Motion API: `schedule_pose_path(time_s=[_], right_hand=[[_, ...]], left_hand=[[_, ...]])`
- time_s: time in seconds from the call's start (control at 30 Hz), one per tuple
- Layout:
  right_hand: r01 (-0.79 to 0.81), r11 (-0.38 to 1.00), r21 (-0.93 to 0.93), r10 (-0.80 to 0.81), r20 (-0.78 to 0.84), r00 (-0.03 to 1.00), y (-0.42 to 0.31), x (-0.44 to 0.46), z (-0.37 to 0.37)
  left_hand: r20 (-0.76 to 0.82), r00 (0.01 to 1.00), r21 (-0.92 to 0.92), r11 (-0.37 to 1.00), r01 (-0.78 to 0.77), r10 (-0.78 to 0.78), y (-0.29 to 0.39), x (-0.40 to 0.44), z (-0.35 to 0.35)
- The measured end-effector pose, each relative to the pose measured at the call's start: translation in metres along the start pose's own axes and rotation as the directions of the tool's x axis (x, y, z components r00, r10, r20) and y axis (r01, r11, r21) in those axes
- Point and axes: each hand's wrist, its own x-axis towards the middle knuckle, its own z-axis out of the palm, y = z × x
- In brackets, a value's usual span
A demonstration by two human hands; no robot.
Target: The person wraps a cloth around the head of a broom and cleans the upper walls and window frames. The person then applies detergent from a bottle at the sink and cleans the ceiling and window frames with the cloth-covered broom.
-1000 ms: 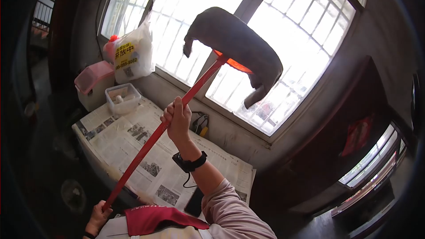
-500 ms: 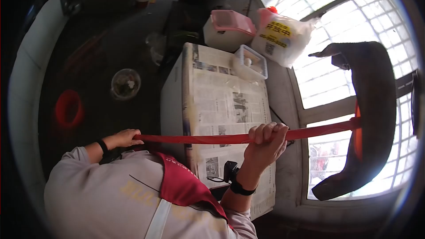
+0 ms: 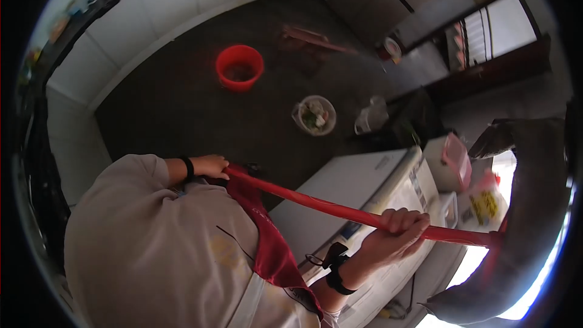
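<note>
The fingers of the right hand are clamping round the red pole, well toward its cloth end, while the left hand is gripping the opposite tip beside the shirt. The pole is slanting across the front of the person, and its far end is bearing the grey cloth, which is hanging before the bright window with its flaps dangling loose.

The load is sitting wholly at one end, so a wide spread of the hands is probably serving best: the forward hand should be carrying the weight, the rear one steering. The bag, the tub and the pink-lidded box are standing near the cloth in this view, by the end of the white chest, so slow, level handling is looking safer than a quick sweep. Further out, the bucket and bowl are resting on the dark floor.
</note>
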Motion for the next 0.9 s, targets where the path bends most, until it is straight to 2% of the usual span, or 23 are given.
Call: schedule_pose_path(time_s=[0.1, 0.2, 0.27, 0.33, 0.37, 0.4, 0.43, 0.5, 0.53, 0.6, 0.67, 0.7, 0.77, 0.8, 0.83, 0.9], right_hand=[[-0.117, 0.992, 0.056, 0.105, 0.186, 0.977, 0.022, -0.025, 0.084], [-0.182, 0.981, 0.068, 0.158, 0.266, 0.951, 0.046, -0.028, 0.152], [-0.217, 0.973, 0.075, 0.179, 0.345, 0.921, 0.070, -0.040, 0.215], [-0.311, 0.948, 0.073, 0.268, 0.350, 0.898, 0.092, -0.055, 0.287], [-0.327, 0.917, 0.227, 0.227, 0.378, 0.898, 0.078, -0.045, 0.225], [-0.332, 0.928, 0.170, 0.244, 0.397, 0.885, 0.105, -0.058, 0.310], [-0.319, 0.930, 0.182, 0.238, 0.362, 0.901, 0.111, -0.065, 0.345], [-0.269, 0.940, 0.209, 0.211, 0.263, 0.941, 0.126, -0.079, 0.409], [-0.234, 0.953, 0.190, 0.160, 0.337, 0.928, 0.145, -0.073, 0.428], [-0.228, 0.953, 0.199, 0.157, 0.320, 0.934, 0.153, -0.068, 0.459], [-0.206, 0.958, 0.201, 0.120, 0.372, 0.921, 0.179, -0.063, 0.512], [-0.222, 0.956, 0.193, 0.132, 0.393, 0.910, 0.196, -0.064, 0.543], [-0.254, 0.950, 0.183, 0.156, 0.427, 0.891, 0.228, -0.071, 0.598], [-0.253, 0.954, 0.161, 0.159, 0.443, 0.882, 0.240, -0.071, 0.618], [-0.235, 0.956, 0.175, 0.139, 0.435, 0.890, 0.236, -0.068, 0.611], [-0.241, 0.957, 0.160, 0.137, 0.481, 0.866, 0.247, -0.068, 0.640]], left_hand=[[-0.031, 0.992, -0.140, 0.984, 0.113, -0.119, -0.057, -0.040, -0.008], [-0.034, 0.962, -0.268, 0.930, 0.253, -0.271, -0.104, -0.053, -0.014], [-0.063, 0.966, -0.316, 0.923, 0.221, -0.252, -0.155, -0.051, -0.018], [-0.165, 0.953, -0.382, 0.907, 0.175, -0.253, -0.217, -0.044, -0.007], [-0.257, 0.919, -0.322, 0.923, 0.211, -0.300, -0.181, -0.049, 0.001], [-0.156, 0.954, -0.508, 0.849, 0.143, -0.254, -0.234, -0.052, -0.019], [-0.104, 0.971, -0.637, 0.765, 0.100, -0.214, -0.258, -0.058, -0.037], [-0.142, 0.953, -0.596, 0.792, 0.133, -0.267, -0.301, -0.074, -0.060], [-0.153, 0.940, -0.550, 0.817, 0.174, -0.303, -0.315, -0.086, -0.068], [-0.170, 0.906, -0.556, 0.797, 0.237, -0.388, -0.333, -0.118, -0.105], [-0.312, 0.813, -0.561, 0.786, 0.260, -0.491, -0.368, -0.144, -0.133], [-0.314, 0.803, -0.572, 0.776, 0.266, -0.506, -0.392, -0.159, -0.153], [-0.369, 0.680, -0.699, 0.671, 0.246, -0.634, -0.432, -0.191, -0.192], [-0.366, 0.668, -0.709, 0.659, 0.250, -0.648, -0.444, -0.202, -0.209], [-0.388, 0.634, -0.729, 0.644, 0.232, -0.669, -0.443, -0.215, -0.224], [-0.387, 0.575, -0.775, 0.592, 0.221, -0.721, -0.451, -0.231, -0.247]])
